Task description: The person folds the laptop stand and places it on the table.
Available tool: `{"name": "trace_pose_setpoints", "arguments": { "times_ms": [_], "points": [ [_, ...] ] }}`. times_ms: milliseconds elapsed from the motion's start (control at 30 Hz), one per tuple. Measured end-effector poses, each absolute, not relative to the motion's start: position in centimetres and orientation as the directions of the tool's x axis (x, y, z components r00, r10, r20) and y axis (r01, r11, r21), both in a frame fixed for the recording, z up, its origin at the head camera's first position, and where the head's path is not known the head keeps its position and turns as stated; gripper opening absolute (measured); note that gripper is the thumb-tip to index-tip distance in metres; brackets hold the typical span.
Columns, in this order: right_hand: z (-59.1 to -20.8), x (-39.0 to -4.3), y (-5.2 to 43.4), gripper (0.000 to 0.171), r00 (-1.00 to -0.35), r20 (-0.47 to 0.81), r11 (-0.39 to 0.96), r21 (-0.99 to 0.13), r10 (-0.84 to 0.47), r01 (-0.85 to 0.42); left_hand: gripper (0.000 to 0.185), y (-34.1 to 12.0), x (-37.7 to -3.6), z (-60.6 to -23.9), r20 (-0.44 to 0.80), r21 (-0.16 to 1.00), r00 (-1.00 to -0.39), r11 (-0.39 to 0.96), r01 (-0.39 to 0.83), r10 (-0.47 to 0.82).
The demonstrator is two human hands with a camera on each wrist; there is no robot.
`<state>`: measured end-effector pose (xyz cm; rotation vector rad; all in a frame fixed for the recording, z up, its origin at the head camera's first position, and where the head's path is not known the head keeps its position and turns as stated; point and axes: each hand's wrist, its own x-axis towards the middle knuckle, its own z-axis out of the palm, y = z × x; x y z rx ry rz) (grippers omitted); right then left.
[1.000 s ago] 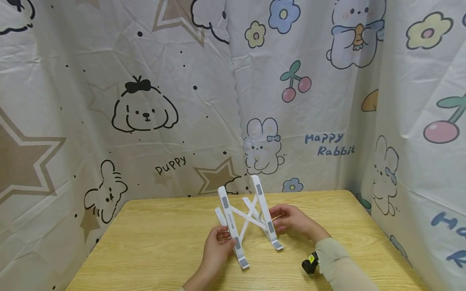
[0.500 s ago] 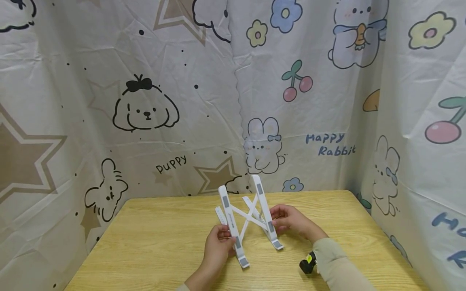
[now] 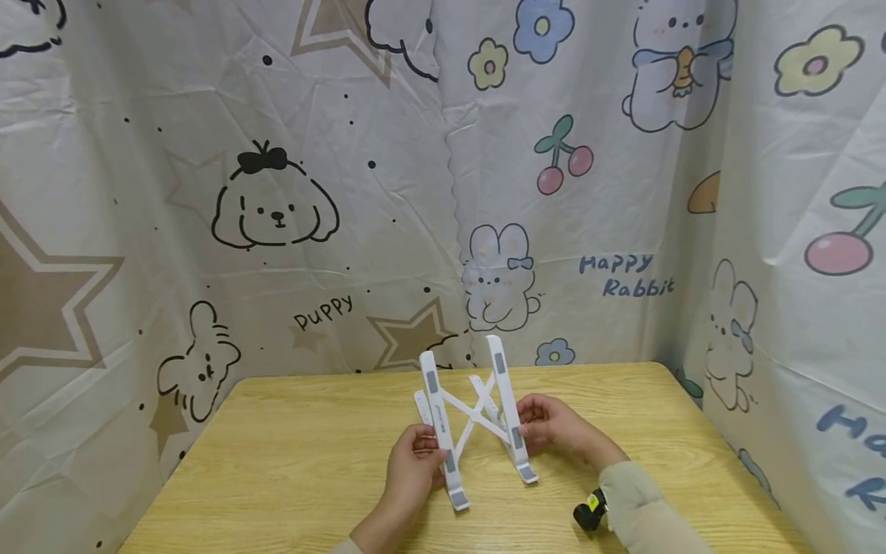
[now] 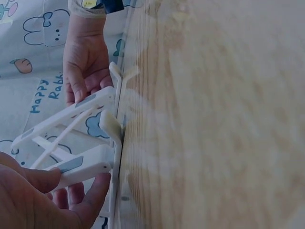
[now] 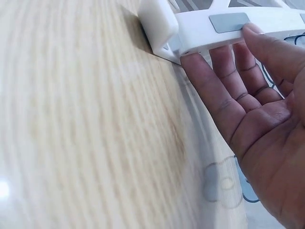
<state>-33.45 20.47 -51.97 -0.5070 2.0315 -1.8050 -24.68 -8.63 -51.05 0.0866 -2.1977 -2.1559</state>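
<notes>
Head view shows a white folding stand (image 3: 474,419) upright on the wooden table (image 3: 291,469), near its middle. Left hand (image 3: 414,465) grasps the stand's left arm; right hand (image 3: 554,427) grips the right arm, thumb on top.

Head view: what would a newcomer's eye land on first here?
The white folding stand with crossed struts, upright in the middle of the wooden table. The left hand grips its left arm and the right hand its right arm. Behind hangs a cartoon curtain of puppies and rabbits.
</notes>
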Motion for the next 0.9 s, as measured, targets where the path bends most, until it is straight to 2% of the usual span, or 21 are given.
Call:
{"name": "trace_pose_setpoints", "arguments": {
  "times_ms": [900],
  "points": [
    [-52.3, -29.5, 18.6, 0.037, -0.915, -0.05, 0.066, -0.998, -0.4, 0.026, 0.035, -11.0, -25.8, -50.4, 0.004, 0.995, -1.0, 0.099, 0.005, 0.008]
  ]
}}
